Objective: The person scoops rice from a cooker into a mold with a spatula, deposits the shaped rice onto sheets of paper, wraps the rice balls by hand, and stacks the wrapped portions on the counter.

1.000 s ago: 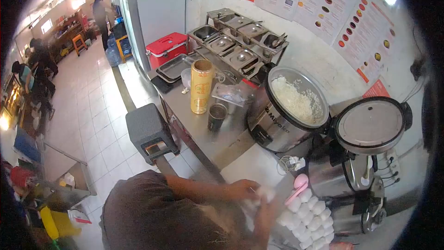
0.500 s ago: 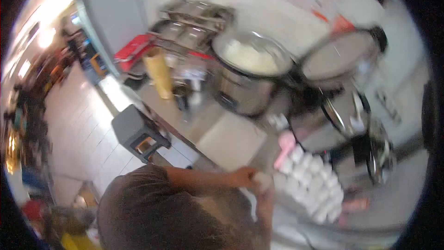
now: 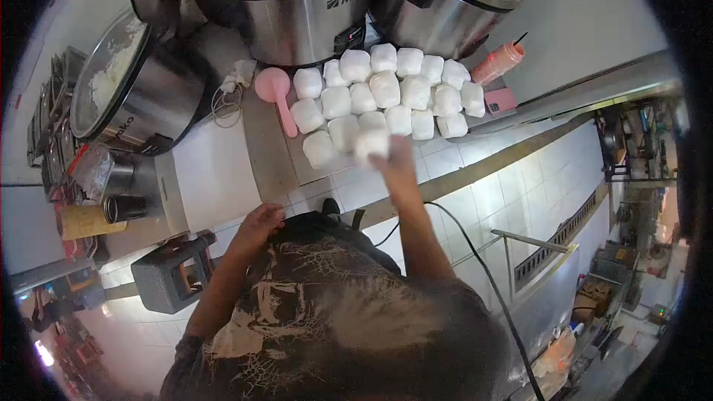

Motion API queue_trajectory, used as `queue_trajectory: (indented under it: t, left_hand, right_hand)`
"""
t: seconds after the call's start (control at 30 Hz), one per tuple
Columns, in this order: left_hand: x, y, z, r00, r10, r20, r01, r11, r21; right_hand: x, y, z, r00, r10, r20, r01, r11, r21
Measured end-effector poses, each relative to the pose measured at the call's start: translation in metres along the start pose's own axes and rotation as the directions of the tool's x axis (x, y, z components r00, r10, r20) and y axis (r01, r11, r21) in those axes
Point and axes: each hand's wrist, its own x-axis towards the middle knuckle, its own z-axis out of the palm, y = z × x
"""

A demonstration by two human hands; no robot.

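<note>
Far left, the open cooker has cooked rice in it, so some is left, though its depth cannot be judged; below stand the dark cup and the wrap roll, then a white board with its surface bare where it shows. The left hand is just beyond the board's near edge, fingers loosely curled and partly open, nothing visible in it. Next come the pink scoop and, right of it, the white bundles packed in rough rows on the counter, which look finished and make up most of what is done. At the front row, the right hand has its fingers closed around one more white bundle, blurred, so whether it touches its neighbours I cannot tell; that one seems yet to be released. Farther right are a pink bottle and a phone. Half a second ago both hands were together at a bundle left of the group; now they are apart, and the view has swung rightward
</note>
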Motion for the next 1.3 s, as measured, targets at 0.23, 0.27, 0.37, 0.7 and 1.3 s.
queue_trajectory:
  t: [0.23,0.27,0.37,0.7,1.3]
  left_hand:
    - [-0.016,-0.006,0.003,0.987,-0.085,-0.137,0.059,0.982,-0.18]
    - [-0.017,-0.007,0.003,0.987,-0.102,-0.127,0.078,0.98,-0.181]
    - [-0.034,0.011,0.007,0.983,-0.076,-0.168,0.058,0.992,-0.111]
    - [-0.082,-0.053,-0.077,0.877,-0.099,-0.471,-0.048,0.955,-0.291]
    - [-0.071,0.303,-0.436,0.802,0.596,-0.035,-0.058,0.136,0.989]
  right_hand:
    - [0.118,-0.031,0.014,0.978,-0.209,-0.012,0.206,0.97,-0.128]
    - [0.13,-0.031,0.03,0.977,-0.213,-0.014,0.196,0.923,-0.33]
    - [0.129,-0.031,0.066,0.997,-0.071,0.038,0.081,0.846,-0.527]
    - [0.113,-0.014,0.11,0.811,-0.57,0.131,0.212,0.078,-0.974]
    - [0.055,-0.152,0.352,0.628,-0.516,0.582,0.741,0.625,-0.245]
